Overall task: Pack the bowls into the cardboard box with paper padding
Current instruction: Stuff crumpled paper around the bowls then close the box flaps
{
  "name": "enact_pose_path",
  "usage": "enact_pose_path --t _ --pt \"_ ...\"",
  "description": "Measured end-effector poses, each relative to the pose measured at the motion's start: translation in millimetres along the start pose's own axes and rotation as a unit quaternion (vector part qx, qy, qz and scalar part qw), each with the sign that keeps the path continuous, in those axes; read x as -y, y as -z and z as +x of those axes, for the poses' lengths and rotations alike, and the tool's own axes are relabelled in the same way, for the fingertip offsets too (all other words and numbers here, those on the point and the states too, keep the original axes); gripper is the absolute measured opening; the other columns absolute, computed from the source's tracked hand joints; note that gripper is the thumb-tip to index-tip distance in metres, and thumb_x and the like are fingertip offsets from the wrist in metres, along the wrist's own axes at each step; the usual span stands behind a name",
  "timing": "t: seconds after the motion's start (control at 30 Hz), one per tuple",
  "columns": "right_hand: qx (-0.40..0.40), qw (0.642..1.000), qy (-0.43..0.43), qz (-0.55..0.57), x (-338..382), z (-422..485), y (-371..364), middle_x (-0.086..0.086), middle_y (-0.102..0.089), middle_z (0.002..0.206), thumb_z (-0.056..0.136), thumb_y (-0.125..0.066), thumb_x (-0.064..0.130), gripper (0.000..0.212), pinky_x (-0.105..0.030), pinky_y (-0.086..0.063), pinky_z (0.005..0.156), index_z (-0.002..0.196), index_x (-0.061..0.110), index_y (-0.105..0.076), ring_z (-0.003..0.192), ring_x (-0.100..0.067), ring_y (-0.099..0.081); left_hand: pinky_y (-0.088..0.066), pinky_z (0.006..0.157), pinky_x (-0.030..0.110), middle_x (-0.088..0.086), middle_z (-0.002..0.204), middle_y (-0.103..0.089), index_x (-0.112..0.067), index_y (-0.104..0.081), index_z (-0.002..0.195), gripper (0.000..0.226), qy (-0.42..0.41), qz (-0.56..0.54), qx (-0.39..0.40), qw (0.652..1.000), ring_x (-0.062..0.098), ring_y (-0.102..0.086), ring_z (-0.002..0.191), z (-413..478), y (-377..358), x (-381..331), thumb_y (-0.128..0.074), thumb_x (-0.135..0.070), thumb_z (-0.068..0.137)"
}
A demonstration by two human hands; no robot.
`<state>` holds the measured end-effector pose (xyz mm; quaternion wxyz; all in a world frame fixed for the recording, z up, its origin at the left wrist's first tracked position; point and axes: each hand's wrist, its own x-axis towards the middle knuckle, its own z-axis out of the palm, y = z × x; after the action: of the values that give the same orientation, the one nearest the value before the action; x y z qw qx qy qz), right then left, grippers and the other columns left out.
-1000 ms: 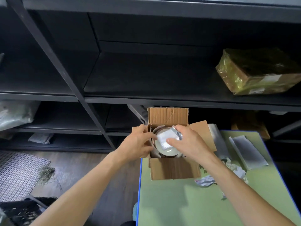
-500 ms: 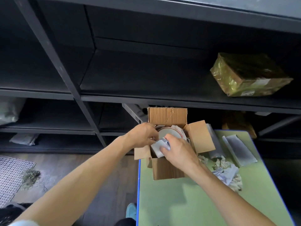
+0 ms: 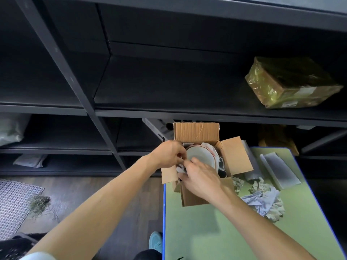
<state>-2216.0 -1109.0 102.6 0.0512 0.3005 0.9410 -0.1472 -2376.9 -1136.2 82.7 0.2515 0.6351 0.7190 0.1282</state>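
Open cardboard box [image 3: 196,131] on the far left corner of the green table [image 3: 206,231], white bowl [image 3: 201,155] inside it, right hand [image 3: 201,177] fingers pinching white paper [image 3: 179,169] beside the bowl, left hand [image 3: 169,153] fingers curled at the bowl's left edge, cannot tell on what, crumpled paper heap [image 3: 262,199] lying on the table nearby

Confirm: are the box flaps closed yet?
No, the cardboard box has its flaps folded open, and the white bowl shows inside.
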Motion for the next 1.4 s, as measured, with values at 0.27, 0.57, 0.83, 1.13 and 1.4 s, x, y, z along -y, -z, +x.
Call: enact_pose_path --t 0.27,0.57,0.83,1.13,1.4 --pt "-0.011 0.999 -0.024 -0.039 2.8 5.0 -7.0 -0.008 -0.068 0.107 0.098 -0.05 0.029 0.025 -0.038 -0.046 0.079 0.111 0.013 -0.063 0.102 -0.032 -0.062 -0.043 0.076 0.027 -0.004 0.094 -0.056 -0.022 -0.076 0.096 0.012 0.005 -0.009 -0.001 1.0 0.014 -0.051 0.09 0.0 -2.1 2.1 -0.071 -0.026 0.086" --pt "-0.028 0.999 -0.013 0.026 -11.3 -4.7 5.5 0.001 -0.065 0.106 0.092 -0.063 0.026 0.015 -0.035 -0.045 0.076 0.106 0.021 -0.064 0.101 -0.025 -0.062 -0.038 0.07 0.025 -0.002 0.092 -0.059 -0.021 -0.076 0.092 0.012 0.019 -0.038 -0.02 0.999 0.015 -0.052 0.087 -0.1 -5.5 3.7 -0.075 -0.03 0.084" --pt "-0.019 1.0 -0.012 0.003 -3.9 -2.3 -5.4 -0.003 -0.07 0.103 0.094 -0.056 0.021 0.018 -0.035 -0.042 0.068 0.109 0.023 -0.066 0.097 -0.029 -0.065 -0.042 0.072 0.026 0.0 0.095 -0.06 -0.022 -0.077 0.092 0.011 0.014 -0.034 -0.016 0.999 0.015 -0.053 0.089 -4.0 -4.4 1.2 -0.074 -0.028 0.084" --pt "0.074 0.997 0.015 -0.026 -7.2 -18.3 10.7 -0.004 -0.067 0.118 0.087 -0.045 0.006 0.058 -0.036 -0.048 0.083 0.132 0.038 -0.06 0.116 -0.026 -0.057 -0.044 0.075 0.026 -0.002 0.095 -0.058 -0.024 -0.077 0.092 0.009 0.013 -0.043 -0.022 0.999 0.016 -0.053 0.091 -8.3 -6.9 2.1 -0.073 -0.026 0.084" --pt "0.072 0.996 0.029 -0.041 -13.4 -23.9 12.4 -0.002 -0.068 0.118 0.087 -0.044 0.004 0.061 -0.037 -0.047 0.079 0.133 0.04 -0.059 0.112 -0.027 -0.059 -0.046 0.086 0.033 -0.006 0.099 -0.052 -0.027 -0.076 0.096 0.011 -0.013 -0.013 -0.055 0.998 0.015 -0.046 0.097 -20.5 -14.4 1.9 -0.069 -0.032 0.089"
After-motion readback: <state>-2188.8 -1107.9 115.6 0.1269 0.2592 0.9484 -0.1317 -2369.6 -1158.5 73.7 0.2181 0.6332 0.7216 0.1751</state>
